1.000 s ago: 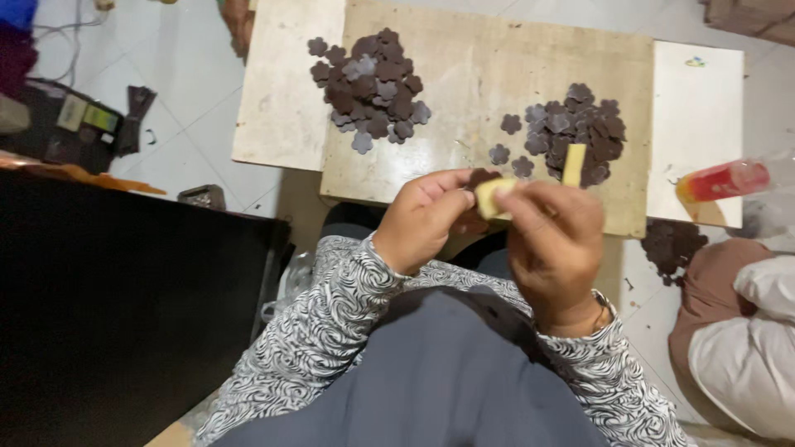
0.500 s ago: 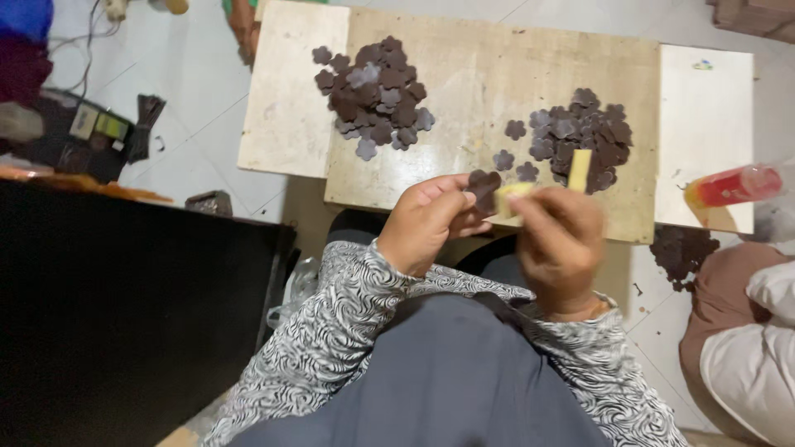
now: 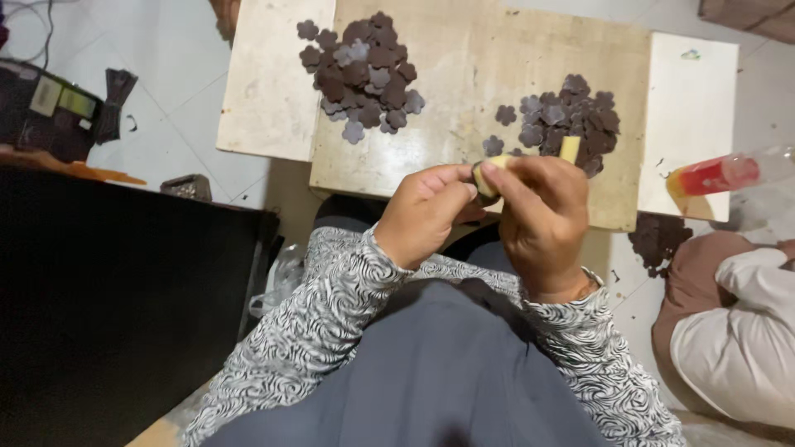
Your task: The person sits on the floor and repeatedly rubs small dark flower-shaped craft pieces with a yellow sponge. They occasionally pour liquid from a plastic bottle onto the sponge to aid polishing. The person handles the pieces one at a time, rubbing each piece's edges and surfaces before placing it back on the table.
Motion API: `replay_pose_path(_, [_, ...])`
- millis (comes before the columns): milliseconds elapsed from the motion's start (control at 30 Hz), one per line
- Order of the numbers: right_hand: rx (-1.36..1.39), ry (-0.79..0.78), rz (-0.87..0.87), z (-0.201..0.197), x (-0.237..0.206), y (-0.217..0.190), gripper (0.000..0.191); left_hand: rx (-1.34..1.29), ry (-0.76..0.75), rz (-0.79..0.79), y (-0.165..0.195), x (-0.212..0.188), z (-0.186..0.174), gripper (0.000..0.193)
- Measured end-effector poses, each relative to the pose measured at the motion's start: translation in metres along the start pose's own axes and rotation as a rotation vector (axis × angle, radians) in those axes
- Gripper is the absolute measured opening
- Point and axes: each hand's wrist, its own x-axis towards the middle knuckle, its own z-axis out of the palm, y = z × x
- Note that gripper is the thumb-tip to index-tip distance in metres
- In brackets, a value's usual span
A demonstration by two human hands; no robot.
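My left hand [image 3: 426,211] and my right hand [image 3: 538,219] meet just in front of a low wooden board [image 3: 464,74]. My right hand grips a pale yellow stick [image 3: 570,149] whose end pokes up above the fingers. My left hand pinches a small dark flower-shaped piece [image 3: 479,175] against the stick's lower end. Two heaps of dark brown flower-shaped pieces lie on the board: one at the back left [image 3: 364,70], one at the right [image 3: 571,120] close to my right hand.
A pale slab [image 3: 269,83] flanks the board on the left and a white one [image 3: 687,99] on the right. A red-filled clear bottle [image 3: 720,174] lies at the right. More dark pieces [image 3: 658,240] sit on the floor beside another person [image 3: 737,323]. A black surface [image 3: 124,298] fills the left.
My hands stay together on the stick and the dark piece; the view has shifted slightly, and the fingers have turned a little.
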Motion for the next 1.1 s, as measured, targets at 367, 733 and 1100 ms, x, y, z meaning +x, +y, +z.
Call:
replay_pose_path(367, [0.114,-0.017,0.215,-0.006,0.006,-0.004,0.029,0.244,-0.008,-0.056,0.026,-0.001,0.019,0.029])
replay_pose_path(733, [1.067,-0.233,0.898,0.012,-0.030,0.036,0.018,0.613,0.116,0.226,0.007,0.008,0.007,0.024])
replay_pose_path(1100, [0.211,-0.063,0.194,0.019,-0.016,0.007,0.025,0.362,0.102,0.121,-0.021,0.018,-0.016,0.026])
